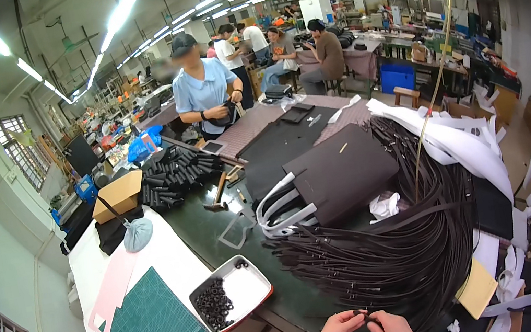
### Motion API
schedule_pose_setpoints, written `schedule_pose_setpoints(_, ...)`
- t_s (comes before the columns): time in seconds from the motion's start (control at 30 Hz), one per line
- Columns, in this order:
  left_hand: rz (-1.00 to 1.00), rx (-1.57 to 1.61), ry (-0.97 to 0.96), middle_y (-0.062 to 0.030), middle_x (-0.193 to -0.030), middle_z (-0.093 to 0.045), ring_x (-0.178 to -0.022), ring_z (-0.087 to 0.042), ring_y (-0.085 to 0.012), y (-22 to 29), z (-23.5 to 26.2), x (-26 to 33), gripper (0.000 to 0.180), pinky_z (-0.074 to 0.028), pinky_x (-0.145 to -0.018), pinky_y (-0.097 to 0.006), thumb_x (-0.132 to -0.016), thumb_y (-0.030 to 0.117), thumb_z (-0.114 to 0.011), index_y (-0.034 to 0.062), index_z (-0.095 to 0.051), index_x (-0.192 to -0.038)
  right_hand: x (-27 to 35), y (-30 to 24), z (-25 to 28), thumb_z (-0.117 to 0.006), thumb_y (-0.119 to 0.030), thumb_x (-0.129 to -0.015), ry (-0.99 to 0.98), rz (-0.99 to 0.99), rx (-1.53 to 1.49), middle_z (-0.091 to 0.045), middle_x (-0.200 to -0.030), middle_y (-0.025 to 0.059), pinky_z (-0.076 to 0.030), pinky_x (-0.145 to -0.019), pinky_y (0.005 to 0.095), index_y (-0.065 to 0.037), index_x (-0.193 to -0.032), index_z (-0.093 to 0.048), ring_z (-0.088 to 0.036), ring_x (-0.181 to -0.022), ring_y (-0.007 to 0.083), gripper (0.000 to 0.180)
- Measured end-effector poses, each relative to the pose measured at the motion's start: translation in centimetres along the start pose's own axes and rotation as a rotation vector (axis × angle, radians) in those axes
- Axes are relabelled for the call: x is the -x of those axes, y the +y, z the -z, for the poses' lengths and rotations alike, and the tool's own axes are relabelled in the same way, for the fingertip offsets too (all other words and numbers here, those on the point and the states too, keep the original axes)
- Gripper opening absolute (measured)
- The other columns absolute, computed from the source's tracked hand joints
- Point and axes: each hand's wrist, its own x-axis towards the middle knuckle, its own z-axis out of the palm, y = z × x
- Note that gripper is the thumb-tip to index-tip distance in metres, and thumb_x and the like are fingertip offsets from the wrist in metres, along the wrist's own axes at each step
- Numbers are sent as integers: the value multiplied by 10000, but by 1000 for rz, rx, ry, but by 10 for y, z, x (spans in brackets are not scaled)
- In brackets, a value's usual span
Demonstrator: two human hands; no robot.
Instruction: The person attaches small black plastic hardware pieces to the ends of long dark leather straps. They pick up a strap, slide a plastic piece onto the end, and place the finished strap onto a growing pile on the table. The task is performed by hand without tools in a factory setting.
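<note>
My left hand (338, 329) and my right hand (394, 330) meet at the lower edge of the table, both pinching the end of a thin black strap (366, 317). The strap belongs to a large fanned pile of black straps (402, 241) that spreads up and to the right of my hands. Red and gold bracelets circle my left wrist. Behind the pile lies a dark brown bag (339, 171) with white-wrapped handles (276, 209).
A white tray (251, 286) with black rings sits left of my hands, beside a green cutting mat (151, 323) with pink templates. A hammer (217, 196), rolled black pieces (176, 173) and a cardboard box (119, 195) lie farther back. A person in blue (203, 89) stands at the table's far end; others sit behind.
</note>
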Motion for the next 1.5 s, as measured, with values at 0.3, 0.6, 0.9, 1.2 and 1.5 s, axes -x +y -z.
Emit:
schedule_pose_setpoints(0.3,62,-112,28,-40,-1064,-669,-964,-633,-97,-18,-1,-9,256,-520,-891,-231,-938,128,-646,6,-630,-1163,0,17,-12,-604,-68,-896,44,41,41,-660,-954,192,-521,-718,410,-49,-1094,-598,-650,-879,373,200)
schedule_pose_setpoints(0.6,171,-70,1,-39,-1024,-661,-932,-641,-97,-3,-15,-10,198,-528,-877,-236,-937,221,-662,31,-619,-973,-2,33,-13,-662,-125,-882,150,115,6,-678,-1000,179,-536,-759,374,-48,-1137,-628,-671,-901,331,269)
schedule_pose_setpoints(0.9,104,-269,201,-71,-924,-675,-839,-661,-114,-8,-22,-18,315,-551,-786,-225,-926,313,-674,-1,-660,-906,1,35,-18,-693,-164,-830,213,131,237,-654,-900,102,-520,-614,377,-80,-973,-637,-660,-736,294,175)
schedule_pose_setpoints(1.2,21,-758,416,-144,-1036,-690,-937,-647,-157,-9,-36,-20,470,-520,-819,-228,-837,354,-761,31,-674,-1168,3,43,-40,-631,-209,-865,269,61,320,-615,-814,140,-512,-563,436,-81,-891,-560,-629,-666,349,148)
schedule_pose_setpoints(1.5,84,-321,302,-104,-938,-662,-828,-655,-156,-24,-21,-33,336,-566,-770,-285,-935,294,-663,-35,-597,-934,8,53,-37,-645,-217,-865,250,11,296,-638,-847,126,-516,-608,428,-98,-934,-585,-642,-719,334,150)
